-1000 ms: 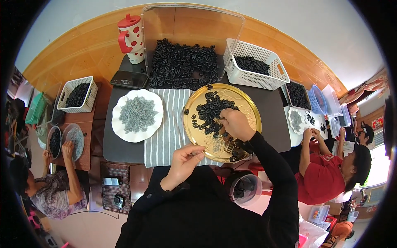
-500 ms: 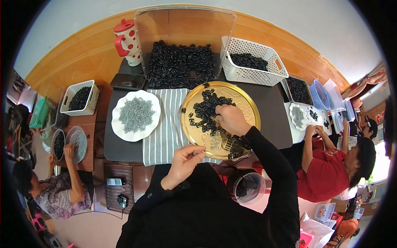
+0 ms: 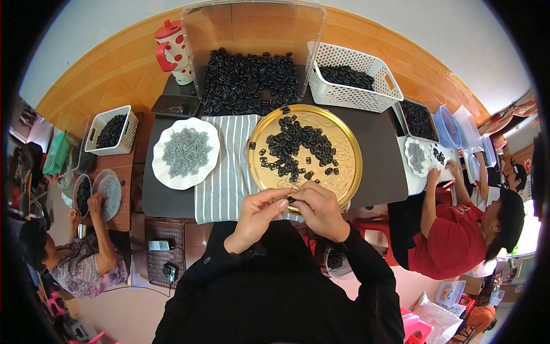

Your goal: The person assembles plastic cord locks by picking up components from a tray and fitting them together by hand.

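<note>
My left hand [image 3: 259,217] and my right hand [image 3: 322,210] meet at the near edge of a round gold tray [image 3: 349,172], fingertips pinched together. A small black plastic part [image 3: 290,199] shows between them, mostly covered by the right fingers. What the left fingertips pinch is too small to make out. Just beyond my hands, a loose heap of black plastic parts [image 3: 295,143] lies on the tray, with several strays around it. Left of the tray, a white scalloped plate [image 3: 162,176] holds a pile of small grey screw-like pieces [image 3: 186,152].
A striped cloth [image 3: 226,172] lies under the tray's left side. Behind stand a clear bin [image 3: 252,28] of black parts, a white basket [image 3: 358,100] and a dotted tumbler [image 3: 175,54]. A phone [image 3: 175,106] lies nearby. Co-workers sit left [image 3: 86,258] and right [image 3: 452,235].
My right hand has come back from the heap to the tray's near edge and joined my left hand, bringing a black plastic part. The view has shifted slightly.
</note>
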A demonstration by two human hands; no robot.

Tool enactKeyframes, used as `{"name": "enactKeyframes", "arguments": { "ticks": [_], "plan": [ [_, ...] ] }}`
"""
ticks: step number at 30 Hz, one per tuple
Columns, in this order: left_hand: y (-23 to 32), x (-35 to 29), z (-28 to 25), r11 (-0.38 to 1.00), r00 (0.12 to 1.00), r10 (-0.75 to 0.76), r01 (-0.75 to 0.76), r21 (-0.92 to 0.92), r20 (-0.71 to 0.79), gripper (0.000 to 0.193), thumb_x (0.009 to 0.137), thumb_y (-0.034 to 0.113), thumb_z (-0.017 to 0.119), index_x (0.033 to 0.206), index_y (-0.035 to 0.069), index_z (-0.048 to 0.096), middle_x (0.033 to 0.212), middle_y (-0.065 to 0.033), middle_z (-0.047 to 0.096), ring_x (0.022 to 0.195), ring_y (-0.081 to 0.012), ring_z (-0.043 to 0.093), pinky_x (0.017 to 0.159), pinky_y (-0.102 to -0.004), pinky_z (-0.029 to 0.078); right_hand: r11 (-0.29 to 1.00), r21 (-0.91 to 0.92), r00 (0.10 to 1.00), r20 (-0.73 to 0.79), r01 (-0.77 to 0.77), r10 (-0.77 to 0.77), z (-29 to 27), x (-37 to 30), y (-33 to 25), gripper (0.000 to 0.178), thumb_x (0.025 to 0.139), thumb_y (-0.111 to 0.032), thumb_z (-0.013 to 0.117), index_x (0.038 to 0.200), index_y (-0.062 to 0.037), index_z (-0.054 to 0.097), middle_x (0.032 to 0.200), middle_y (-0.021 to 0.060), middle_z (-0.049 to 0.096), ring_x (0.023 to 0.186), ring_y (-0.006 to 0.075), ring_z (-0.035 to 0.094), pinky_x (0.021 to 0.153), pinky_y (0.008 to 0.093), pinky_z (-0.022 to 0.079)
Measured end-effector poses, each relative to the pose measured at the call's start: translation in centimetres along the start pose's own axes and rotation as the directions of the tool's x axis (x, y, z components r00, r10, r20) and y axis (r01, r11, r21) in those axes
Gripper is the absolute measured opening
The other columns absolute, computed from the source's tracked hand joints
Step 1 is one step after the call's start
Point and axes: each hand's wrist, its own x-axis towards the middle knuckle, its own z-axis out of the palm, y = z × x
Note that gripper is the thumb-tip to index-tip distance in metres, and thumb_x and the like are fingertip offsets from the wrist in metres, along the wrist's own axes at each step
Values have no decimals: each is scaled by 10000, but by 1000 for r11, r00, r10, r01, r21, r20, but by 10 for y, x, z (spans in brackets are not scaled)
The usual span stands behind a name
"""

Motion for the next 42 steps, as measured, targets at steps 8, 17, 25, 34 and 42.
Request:
{"name": "enactKeyframes", "arguments": {
  "ticks": [8, 17, 25, 34, 42],
  "plan": [
    [3, 1, -7, 999, 999, -42, 42, -16, 7, 219, 875, -4, 602, 1090, -21, 642, 871, -52, 653, 735, -82, 579, 634, -205, 460, 999, 14, 999, -12, 53, -53, 2, 0, -1, 211, 739, 85, 608, 939, 22, 629, 833, 116, 603, 700, 218, 610, 627, 280, 485],
    [21, 0, -35, 530, 946, 324, -165, 832, -19, 176, 785, -29, 609, 951, -12, 664, 801, -133, 565, 697, -279, 555, 617, -331, 440, 960, -215, 984, -40, -180, 175, -25, -9, 39, 133, 748, 28, 571, 875, -7, 589, 762, 161, 571, 721, 356, 574, 621, 400, 470],
    [17, -2, -37, 299, 895, 445, -175, 938, 25, 183, 748, -31, 626, 928, -26, 657, 795, -140, 554, 790, -320, 550, 668, -392, 448, 906, -417, 993, 57, -68, 101, -13, -2, 35, 190, 711, 11, 546, 897, 5, 583, 762, 165, 584, 718, 348, 566, 654, 412, 464],
    [15, -2, -41, 340, 888, 460, -164, 926, -11, 222, 739, -13, 648, 960, -30, 643, 852, -161, 559, 818, -331, 558, 693, -389, 457, 815, -579, 991, 119, 18, 62, -6, 0, 26, 192, 705, -27, 540, 889, 7, 584, 758, 137, 591, 735, 303, 577, 686, 384, 457],
    [16, -4, -43, 377, 896, 443, -157, 913, -29, 225, 750, -5, 648, 974, -31, 639, 880, -165, 560, 823, -331, 563, 686, -386, 461, 726, -676, 982, 188, 128, 2, 0, 3, 21, 205, 702, -45, 565, 902, -2, 579, 761, 120, 544, 732, 290, 549, 648, 376, 447]
  ]
}}
